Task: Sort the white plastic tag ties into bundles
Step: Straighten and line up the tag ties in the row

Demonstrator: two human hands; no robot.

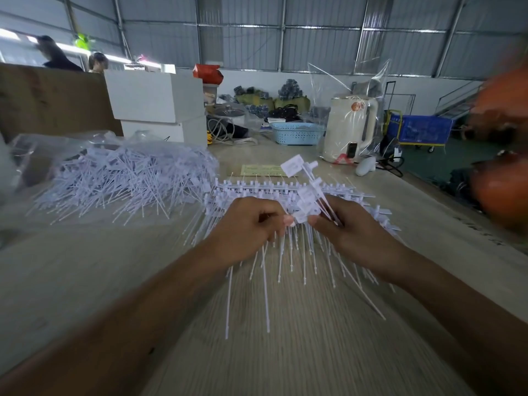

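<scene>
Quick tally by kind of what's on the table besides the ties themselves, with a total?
White boxes, stacked: 2
Blue basket: 1
Cream kettle in clear plastic: 1
Yellow paper slip: 1
Loose tie pile: 1
Total: 6

Both hands meet over a pale wood-grain table (85,281). The left hand (245,224) has its fingers curled and pinches the flat head of a white plastic tag tie (303,215) at thumb and fingertip. The right hand (351,227) grips a small bunch of white tag ties (310,184), their rectangular tags pointing up and away. Beneath the hands lies a spread row of white ties (285,261), stems fanning toward the camera. To the left sits a loose heap of white ties (125,181) on clear plastic. Farther back stand a blue perforated plastic basket (297,133) and a cream electric kettle (350,127) wrapped in clear film.
</scene>
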